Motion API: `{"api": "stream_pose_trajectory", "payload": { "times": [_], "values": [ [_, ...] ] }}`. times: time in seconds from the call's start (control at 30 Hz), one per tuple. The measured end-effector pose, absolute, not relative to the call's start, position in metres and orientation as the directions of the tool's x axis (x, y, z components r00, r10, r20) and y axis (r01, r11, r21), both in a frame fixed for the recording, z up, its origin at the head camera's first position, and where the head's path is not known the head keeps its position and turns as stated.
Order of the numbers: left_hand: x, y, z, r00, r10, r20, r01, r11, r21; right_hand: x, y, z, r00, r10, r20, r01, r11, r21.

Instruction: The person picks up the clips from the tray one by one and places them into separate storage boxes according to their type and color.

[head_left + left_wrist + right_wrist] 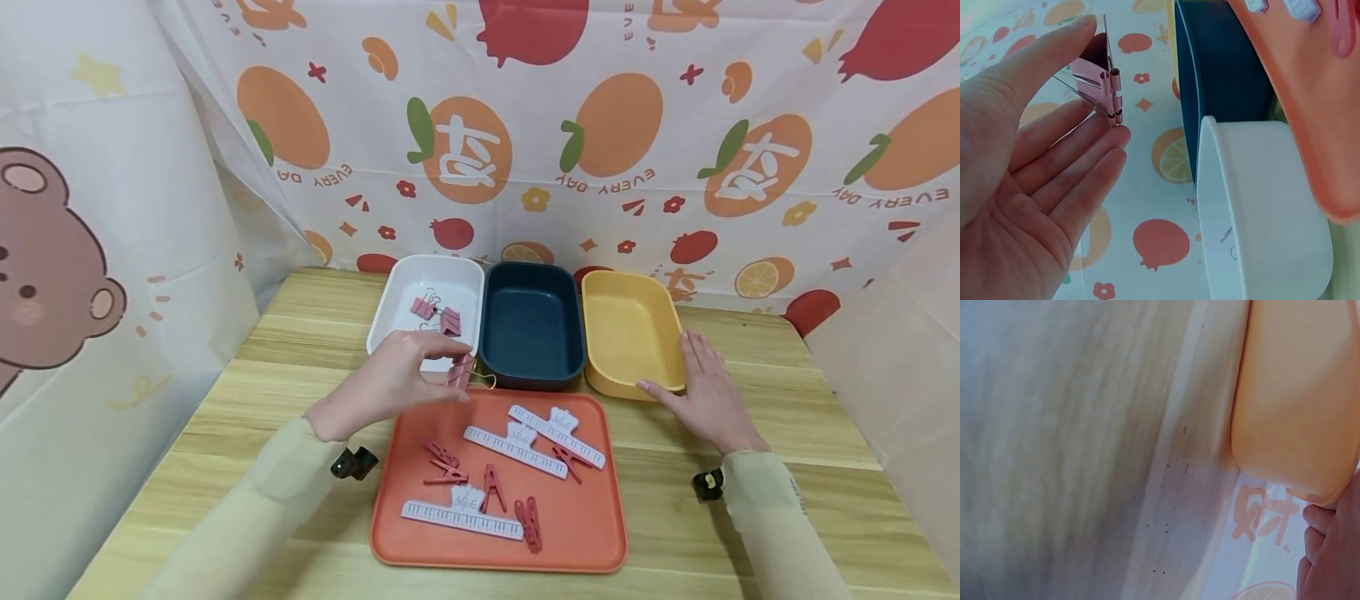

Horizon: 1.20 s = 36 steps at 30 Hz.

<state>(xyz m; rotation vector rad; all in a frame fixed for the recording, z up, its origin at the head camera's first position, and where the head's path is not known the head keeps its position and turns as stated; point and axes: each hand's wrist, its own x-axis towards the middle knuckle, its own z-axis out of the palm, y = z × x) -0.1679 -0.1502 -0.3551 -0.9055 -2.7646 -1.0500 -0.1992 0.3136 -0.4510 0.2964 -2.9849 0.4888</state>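
Observation:
In the head view my left hand (pixel 397 379) pinches a pink binder clip (pixel 460 371) between thumb and fingers, above the near edge of the white bin (pixel 390 292). The left wrist view shows this binder clip (pixel 1110 94) side on, with its wire handles toward the palm. Two more binder clips (pixel 450 322) lie inside the white bin. My right hand (pixel 708 396) touches the yellow bin (pixel 633 387) at its right side, fingers extended along the wall and thumb near the front corner. In the right wrist view, part of the hand (pixel 1335 544) shows at the bin's edge.
A dark blue bin (pixel 532 377) stands between the white and yellow bins. In front, an orange tray (pixel 570 533) holds white piano-key-patterned clips (pixel 465 518) and several red clothespins (pixel 528 523). A printed cloth (pixel 525 225) hangs behind the wooden table (pixel 315 333).

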Motion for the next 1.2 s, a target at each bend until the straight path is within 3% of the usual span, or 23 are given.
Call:
{"api": "stream_pose_trajectory", "payload": {
  "times": [0.53,1.2],
  "values": [
    [-0.188,-0.17,-0.35,-0.849,0.437,0.295,0.524,0.637,0.565,-0.2,0.314,-0.453,-0.977,-0.168,0.134,-0.202,0.931,-0.304],
    [-0.21,-0.184,-0.354,-0.901,0.356,0.248,0.432,0.672,0.602,-0.2,0.315,-0.452,-0.976,-0.169,0.134,-0.203,0.932,-0.302]
  ]
}}
